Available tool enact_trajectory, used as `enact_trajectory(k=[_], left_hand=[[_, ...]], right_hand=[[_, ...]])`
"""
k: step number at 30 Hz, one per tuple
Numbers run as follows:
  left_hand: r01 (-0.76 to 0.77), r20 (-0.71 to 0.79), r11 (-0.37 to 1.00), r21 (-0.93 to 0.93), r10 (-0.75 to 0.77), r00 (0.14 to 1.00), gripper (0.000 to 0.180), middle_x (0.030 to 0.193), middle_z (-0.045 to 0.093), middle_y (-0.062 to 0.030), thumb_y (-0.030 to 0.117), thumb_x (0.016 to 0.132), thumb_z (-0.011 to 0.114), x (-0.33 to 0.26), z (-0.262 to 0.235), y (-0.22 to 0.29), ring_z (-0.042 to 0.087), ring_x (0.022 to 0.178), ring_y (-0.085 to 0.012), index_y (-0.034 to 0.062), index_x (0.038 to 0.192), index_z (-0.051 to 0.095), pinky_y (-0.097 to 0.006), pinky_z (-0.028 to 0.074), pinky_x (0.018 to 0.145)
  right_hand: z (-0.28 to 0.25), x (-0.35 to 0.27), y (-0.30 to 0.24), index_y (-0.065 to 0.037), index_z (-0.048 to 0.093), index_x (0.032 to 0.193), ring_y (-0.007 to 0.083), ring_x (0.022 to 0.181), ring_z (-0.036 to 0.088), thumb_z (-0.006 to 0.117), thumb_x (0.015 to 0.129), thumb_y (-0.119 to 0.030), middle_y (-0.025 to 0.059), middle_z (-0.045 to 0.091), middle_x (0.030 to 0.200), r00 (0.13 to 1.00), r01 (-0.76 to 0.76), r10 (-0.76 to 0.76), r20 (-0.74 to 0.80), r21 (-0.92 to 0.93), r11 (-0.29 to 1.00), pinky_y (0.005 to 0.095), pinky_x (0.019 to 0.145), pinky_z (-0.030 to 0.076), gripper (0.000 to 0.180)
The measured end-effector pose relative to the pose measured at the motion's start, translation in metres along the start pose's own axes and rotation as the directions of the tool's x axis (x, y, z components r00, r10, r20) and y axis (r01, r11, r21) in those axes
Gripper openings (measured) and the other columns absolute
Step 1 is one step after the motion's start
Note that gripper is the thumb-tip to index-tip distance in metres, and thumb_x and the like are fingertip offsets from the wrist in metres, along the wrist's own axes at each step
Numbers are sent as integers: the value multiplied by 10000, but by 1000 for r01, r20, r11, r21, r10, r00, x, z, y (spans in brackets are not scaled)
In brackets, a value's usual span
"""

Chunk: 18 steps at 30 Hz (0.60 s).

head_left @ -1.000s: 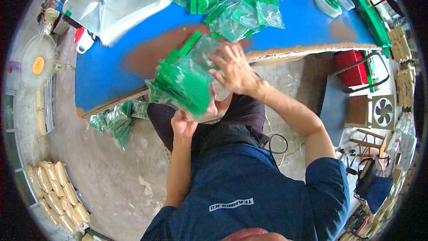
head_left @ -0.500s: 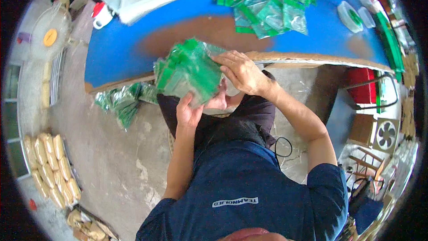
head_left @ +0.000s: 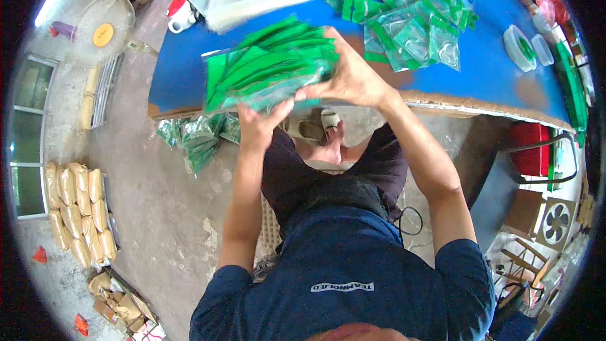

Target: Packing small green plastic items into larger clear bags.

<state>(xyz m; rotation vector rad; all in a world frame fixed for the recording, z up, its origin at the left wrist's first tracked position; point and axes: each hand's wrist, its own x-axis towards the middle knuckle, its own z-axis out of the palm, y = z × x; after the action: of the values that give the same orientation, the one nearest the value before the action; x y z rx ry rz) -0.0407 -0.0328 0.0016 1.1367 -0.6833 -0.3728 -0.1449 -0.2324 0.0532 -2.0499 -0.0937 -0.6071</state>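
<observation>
Stack of green-and-clear plastic packets (head_left: 278, 60) up in both hands, above the near edge of the blue tabletop (head_left: 180, 79); can't tell if any of it touches the surface. Left hand (head_left: 257, 127) grasping the lower edge, thumb along the near side, fingers mostly hidden. Right hand (head_left: 353, 79) grasping the right end, fingers up over the far corner, thumb at the near corner. Both grips loaded, neither free.

Handling, judged by look: light overall, thin film, so soft and bendy one by one; bunched together, a bit stiffer. Glossy plastic, probably slippery, so layers could slide over each other or fan out; the left end is already splayed and uneven. Not very fragile, though film may crease if pinched hard. Best hold: opposite ends or edges, flat palms, thumbs on top, squeezing the whole thickness rather than a few outer packets. Loose packet pile (head_left: 413, 22) lies on the tabletop, beyond and right of the stack, apart from it.
</observation>
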Motion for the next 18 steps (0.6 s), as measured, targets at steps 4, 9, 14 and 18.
enact_trajectory(k=[4,9,14,18], left_hand=[[-169,483,790,589,-177,857,739,1230,589,-134,202,682,876,66,8,-10,572,1102,-236,4,1294,513,-369,441,991],[8,420,943,334,-156,894,1017,1428,450,-114,188,631,906,62,-4,-16,420,1322,-264,17,1450,328,-388,299,1135],[-32,370,997,74,2,929,1058,1390,475,-112,53,658,881,67,2,-26,499,1251,-241,65,1497,237,-411,427,1063],[-8,305,1000,16,3,952,1249,1403,443,-108,25,675,862,69,15,-40,499,1263,-262,224,1561,4,-421,444,1067]], right_hand=[[-2,0,71,-13,278,1438,270,1312,422,932,608,-355,170,466,1373,999,-4,2,33,59,998,398,1119,335,1111],[24,-14,66,-25,247,1419,444,1228,504,878,652,-329,283,489,1308,971,-232,233,-57,25,972,464,1031,427,1040],[17,0,54,-36,219,1438,430,1258,488,885,647,-311,274,454,1353,973,-230,229,-39,-17,973,468,1050,418,1070],[12,-4,69,-45,192,1454,412,1309,445,898,641,-296,274,417,1394,986,-167,166,-18,-10,986,470,1078,395,1106]])
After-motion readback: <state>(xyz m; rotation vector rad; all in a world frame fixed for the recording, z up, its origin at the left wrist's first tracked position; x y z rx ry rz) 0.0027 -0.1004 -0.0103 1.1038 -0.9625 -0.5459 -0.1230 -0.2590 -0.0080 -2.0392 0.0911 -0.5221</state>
